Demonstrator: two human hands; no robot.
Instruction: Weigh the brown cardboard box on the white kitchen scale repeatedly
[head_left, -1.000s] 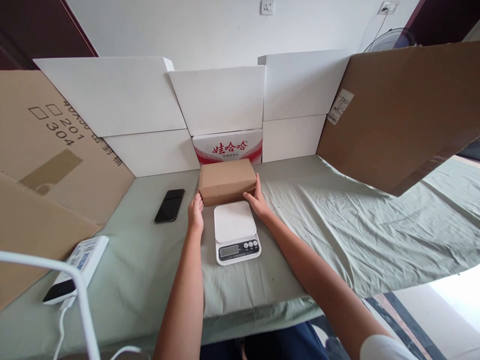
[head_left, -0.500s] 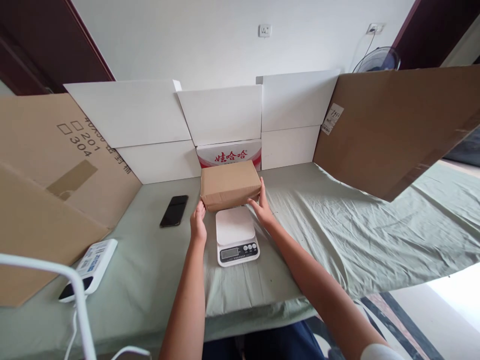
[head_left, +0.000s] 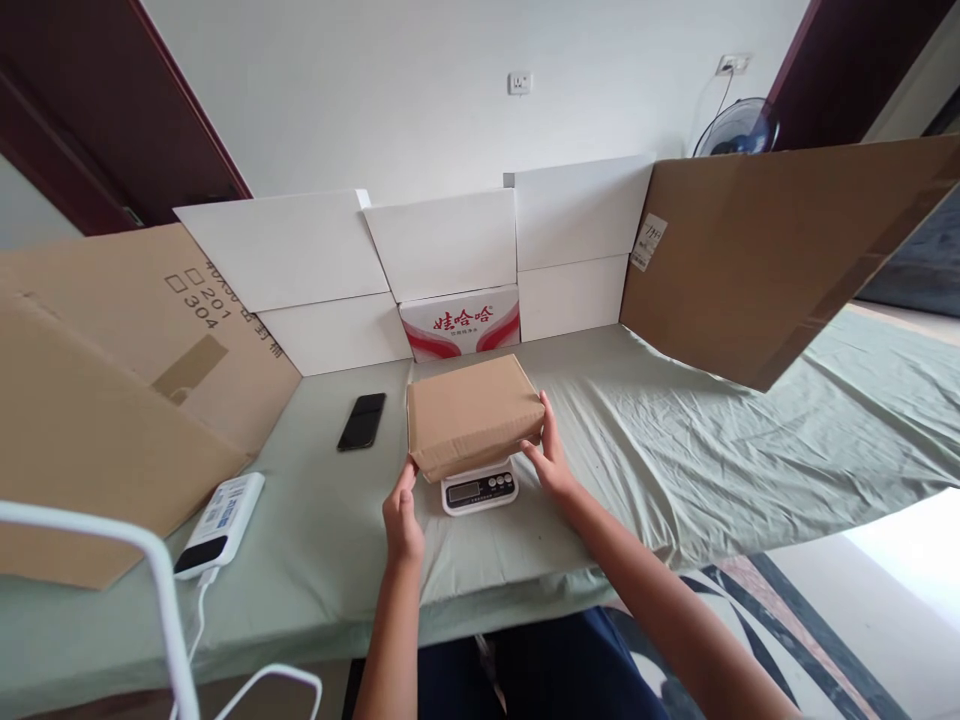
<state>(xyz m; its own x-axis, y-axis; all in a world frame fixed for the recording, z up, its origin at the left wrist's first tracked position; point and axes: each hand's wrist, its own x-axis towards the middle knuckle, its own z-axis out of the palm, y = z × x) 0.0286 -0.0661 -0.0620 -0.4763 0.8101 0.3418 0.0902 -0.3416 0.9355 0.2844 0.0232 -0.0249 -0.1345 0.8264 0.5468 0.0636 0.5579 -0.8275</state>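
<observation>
**Box on the scale, a hand at each end**

The brown cardboard box (head_left: 474, 415) lies flat over the platform of the white kitchen scale (head_left: 480, 488), covering all but the scale's near strip with its display and buttons. Its long axis runs left to right across the table, with the right end a little farther away than the left.

The left hand (head_left: 403, 520) is at the box's near-left corner — fingers held together and pointing up, their tips touching the lower edge. The right hand (head_left: 553, 462) is at the right short end, fingers loosely spread and laid flat against that side, thumb toward the near corner. Neither hand wraps the box; both merely touch it from outside. The box lies just beyond and between the fingers, and the right hand has the fuller contact — the left meets only a corner.

A black phone (head_left: 362, 421) lies to the left, well apart from the box. A white power bank (head_left: 221, 511) sits nearer the left edge on the green cloth (head_left: 675, 440). A red-and-white printed carton (head_left: 461, 322) stands just beyond the box, among upright white boards (head_left: 442, 240).
</observation>
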